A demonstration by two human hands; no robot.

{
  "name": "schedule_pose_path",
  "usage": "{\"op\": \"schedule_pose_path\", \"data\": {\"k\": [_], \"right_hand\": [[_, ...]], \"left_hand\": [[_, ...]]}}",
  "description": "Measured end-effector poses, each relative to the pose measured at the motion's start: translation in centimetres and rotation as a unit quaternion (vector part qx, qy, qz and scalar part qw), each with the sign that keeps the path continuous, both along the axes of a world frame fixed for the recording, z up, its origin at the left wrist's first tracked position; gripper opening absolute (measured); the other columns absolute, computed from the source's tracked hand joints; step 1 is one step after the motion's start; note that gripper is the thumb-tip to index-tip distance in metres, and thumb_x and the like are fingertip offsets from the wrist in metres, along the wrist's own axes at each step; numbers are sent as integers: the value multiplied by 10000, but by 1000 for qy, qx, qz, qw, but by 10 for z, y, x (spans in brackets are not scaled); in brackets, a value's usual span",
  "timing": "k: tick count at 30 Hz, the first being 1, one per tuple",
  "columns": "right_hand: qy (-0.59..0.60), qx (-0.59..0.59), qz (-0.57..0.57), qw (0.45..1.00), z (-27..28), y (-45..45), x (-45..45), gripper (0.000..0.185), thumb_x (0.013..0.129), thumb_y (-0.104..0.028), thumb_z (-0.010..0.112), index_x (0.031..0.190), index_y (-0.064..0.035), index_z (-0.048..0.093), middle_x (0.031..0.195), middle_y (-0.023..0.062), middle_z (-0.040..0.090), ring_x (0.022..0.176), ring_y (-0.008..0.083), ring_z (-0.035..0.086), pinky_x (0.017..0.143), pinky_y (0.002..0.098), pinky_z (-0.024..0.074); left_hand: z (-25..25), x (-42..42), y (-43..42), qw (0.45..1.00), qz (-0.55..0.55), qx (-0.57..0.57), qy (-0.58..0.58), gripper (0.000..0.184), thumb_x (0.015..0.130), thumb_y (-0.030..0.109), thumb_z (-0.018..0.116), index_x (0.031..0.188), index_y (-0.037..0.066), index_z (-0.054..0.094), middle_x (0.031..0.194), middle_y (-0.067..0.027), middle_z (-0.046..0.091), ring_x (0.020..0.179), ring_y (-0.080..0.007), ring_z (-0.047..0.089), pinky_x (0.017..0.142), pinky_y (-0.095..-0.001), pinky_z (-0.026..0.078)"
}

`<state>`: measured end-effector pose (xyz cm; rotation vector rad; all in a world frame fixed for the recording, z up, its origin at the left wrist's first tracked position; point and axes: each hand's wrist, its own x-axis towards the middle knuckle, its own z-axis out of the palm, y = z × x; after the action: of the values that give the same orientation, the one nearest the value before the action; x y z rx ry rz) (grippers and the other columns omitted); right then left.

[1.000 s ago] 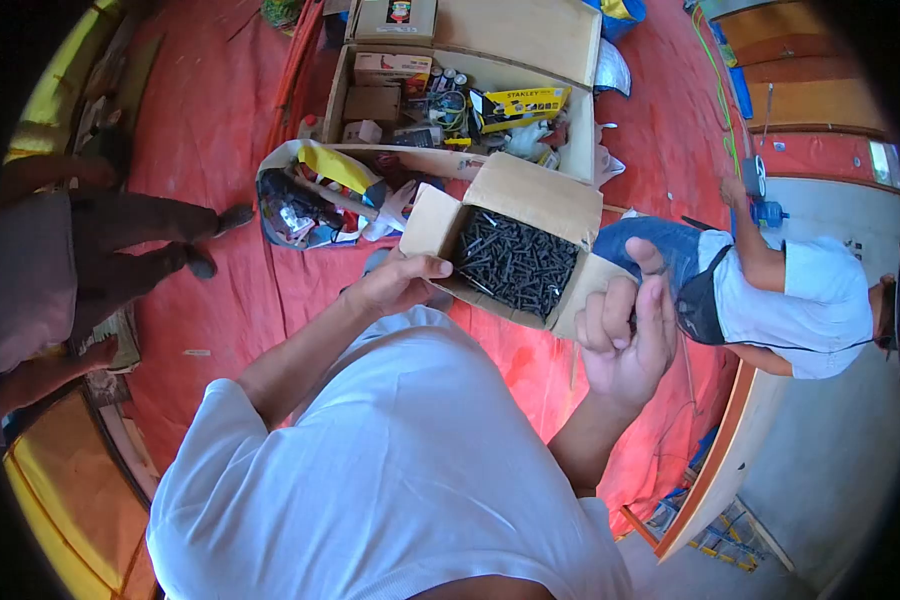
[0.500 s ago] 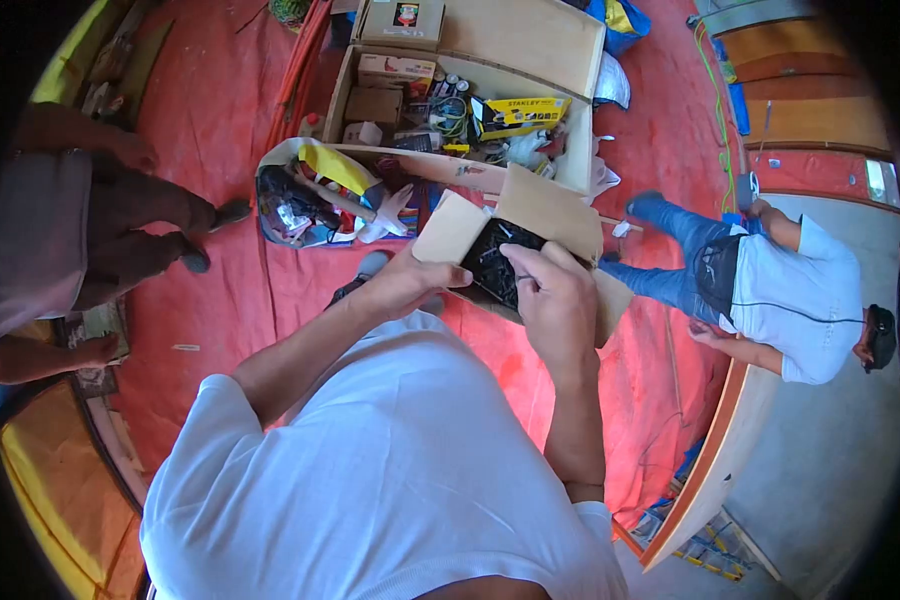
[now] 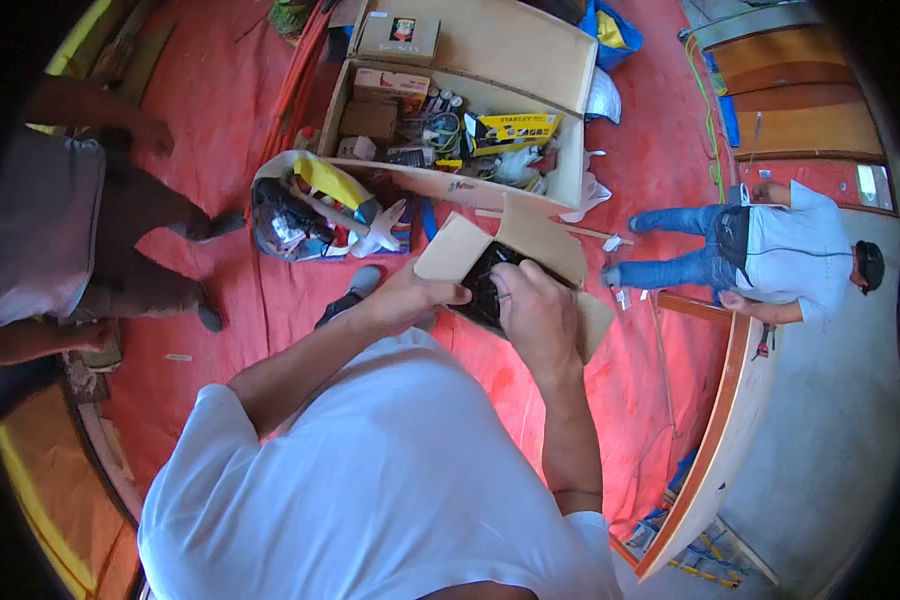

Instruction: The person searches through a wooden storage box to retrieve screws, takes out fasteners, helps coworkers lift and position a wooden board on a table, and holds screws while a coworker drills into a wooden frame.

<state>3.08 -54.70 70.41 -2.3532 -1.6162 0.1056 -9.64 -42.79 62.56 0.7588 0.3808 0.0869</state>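
Note:
In front of my chest is a small open cardboard box (image 3: 454, 247) with its flaps spread out. My left hand (image 3: 400, 300) grips its left side, the thumb over the rim. Inside lies a heap of small dark pieces (image 3: 482, 288) that look like black screws. My right hand (image 3: 540, 315) reaches into the box from the right with fingers pinched together among the pieces. What sits between those fingertips is too small to make out.
Ahead stands a large wooden chest (image 3: 440, 180) of tools and boxes, with a bag (image 3: 285, 215) by its near left corner. One person (image 3: 790, 250) walks at right beside a leaning panel (image 3: 735, 430); another (image 3: 40, 230) is at left. Red sheeting (image 3: 230, 390) covers the floor.
My right fingers have gone deeper into the box and closed together. The person at right has moved, with an arm now by the panel's end. The person at left has shifted slightly.

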Motion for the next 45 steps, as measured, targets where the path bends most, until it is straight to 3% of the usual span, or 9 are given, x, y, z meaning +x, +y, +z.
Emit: {"op": "schedule_pose_path", "data": {"k": [15, 18, 19, 21, 22, 24, 28, 39, 45], "right_hand": [[29, 13, 81, 996, 1, 3, 19, 115, 762, -50, 624, 873, -73, 606, 692, 112, 549, 614, 291, 579, 548, 404, 462], [56, 139, 80, 985, -3, 11, 19, 54, 802, -37, 574, 849, -64, 576, 632, 57, 509, 527, 207, 537, 476, 349, 422], [169, 124, 1, 978, 6, 11, 15, 40, 821, -37, 552, 856, -55, 563, 635, 28, 495, 512, 157, 494, 465, 310, 393], [427, 178, -80, 883, 0, 8, 19, 44, 876, -74, 477, 881, -40, 504, 674, -14, 441, 540, 55, 381, 474, 205, 307], [670, 151, -111, 718, 15, 11, 24, 69, 891, -112, 430, 868, -50, 452, 679, 0, 428, 561, 83, 413, 484, 222, 336], [791, 153, -56, 589, 16, 24, 24, 118, 894, -179, 398, 914, -72, 441, 716, 30, 451, 555, 92, 410, 481, 210, 318], [841, 84, -32, 534, 14, 67, 17, 140, 880, -196, 401, 902, -73, 465, 760, 61, 507, 571, 116, 464, 487, 218, 348], [775, -68, 33, 628, -26, 118, -12, 151, 911, -144, 412, 876, -41, 517, 620, -22, 391, 493, 45, 332, 433, 182, 264], [739, -96, -4, 667, -49, 122, -26, 181, 954, -200, 459, 878, -48, 522, 577, -56, 344, 451, 16, 282, 401, 170, 229]], "left_hand": [[15, 8, 6, 997, 8, -61, 39, 528, 752, 20, 624, 1252, 24, 454, 1176, -77, 552, 1082, -183, 533, 903, -334, 454], [13, 6, 7, 998, 30, -49, 35, 490, 749, 9, 623, 1219, 10, 486, 1142, -67, 572, 1053, -168, 544, 890, -320, 455], [11, 7, 8, 998, 35, -41, 31, 489, 749, 6, 622, 1219, 9, 488, 1141, -64, 573, 1053, -170, 544, 895, -323, 453], [4, 6, 10, 998, 60, -32, 18, 510, 751, 1, 617, 1240, 12, 471, 1151, -63, 567, 1064, -172, 536, 909, -331, 445], [-2, 4, 11, 997, 72, -29, 12, 520, 752, -1, 614, 1250, 14, 462, 1156, -63, 564, 1070, -173, 533, 916, -334, 440], [-16, 0, 15, 995, 88, -48, -5, 549, 755, 3, 614, 1274, 26, 438, 1178, -62, 550, 1090, -177, 519, 927, -337, 431], [-29, -19, 30, 990, 121, -65, 7, 603, 758, 7, 607, 1315, 59, 385, 1224, -63, 514, 1130, -191, 493, 937, -357, 432], [-32, -75, 65, 955, 295, -32, 10, 592, 739, -2, 616, 1290, 55, 405, 1200, -65, 515, 1118, -201, 497, 936, -354, 437], [-48, -89, 70, 959, 260, 99, 54, 648, 720, 11, 633, 1323, 37, 395, 1262, -68, 499, 1193, -196, 446, 988, -345, 376]]}}
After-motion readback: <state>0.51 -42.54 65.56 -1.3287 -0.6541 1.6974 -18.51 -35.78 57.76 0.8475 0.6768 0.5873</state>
